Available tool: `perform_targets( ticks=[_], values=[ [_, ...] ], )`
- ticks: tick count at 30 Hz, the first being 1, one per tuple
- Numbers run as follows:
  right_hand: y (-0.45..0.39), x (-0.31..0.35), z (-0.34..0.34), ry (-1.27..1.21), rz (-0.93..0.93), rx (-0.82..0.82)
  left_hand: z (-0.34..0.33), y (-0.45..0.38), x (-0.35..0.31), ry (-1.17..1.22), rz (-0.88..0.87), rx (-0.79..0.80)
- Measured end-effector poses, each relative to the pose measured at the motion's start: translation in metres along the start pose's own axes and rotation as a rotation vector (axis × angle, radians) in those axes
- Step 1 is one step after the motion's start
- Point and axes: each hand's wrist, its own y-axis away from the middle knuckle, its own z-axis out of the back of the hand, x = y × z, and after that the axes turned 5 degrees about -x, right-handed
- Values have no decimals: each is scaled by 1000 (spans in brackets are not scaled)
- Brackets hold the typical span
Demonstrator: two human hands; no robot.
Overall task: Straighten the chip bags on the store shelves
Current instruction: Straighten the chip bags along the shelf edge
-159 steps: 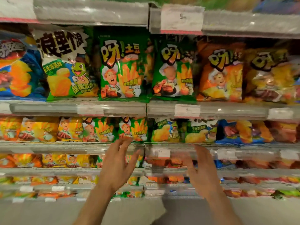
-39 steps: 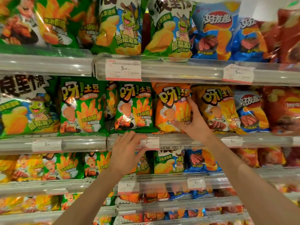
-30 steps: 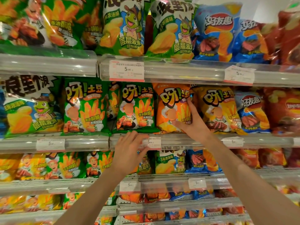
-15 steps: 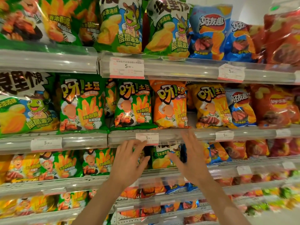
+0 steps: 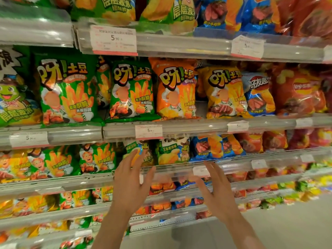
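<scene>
Both hands are raised with fingers spread and hold nothing: the left hand (image 5: 132,184) in front of a small green bag (image 5: 139,153), the right hand (image 5: 215,189) before the shelf edge (image 5: 179,172). Above them an orange bag (image 5: 177,90) stands upright between a green bag (image 5: 132,90) and a yellow bag (image 5: 224,92)

A single wide-angle view looked out from the wearer's head, facing the store shelves (image 5: 179,125) straight on and close, tilted slightly downward. Shelf edges bowed with the lens and ran off the left and right sides of the frame. The top tier was cut by the upper edge; lower tiers receded toward the floor at the bottom right. Both forearms entered from the bottom edge.
</scene>
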Motion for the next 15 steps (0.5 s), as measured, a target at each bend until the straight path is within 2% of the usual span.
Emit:
perform_targets(
  ticks=[5, 10, 15],
  values=[
    [-26, -43, 37, -50, 6, -3, -29, 0, -42, -2, 68, -26],
    [-65, -99, 95, -68, 16, 0, -79, -11, -113, -10, 132, -80],
    [-99, -155, 148, -73, 36, -46, -125, -26, -179, -63, 54, -77]
  ],
)
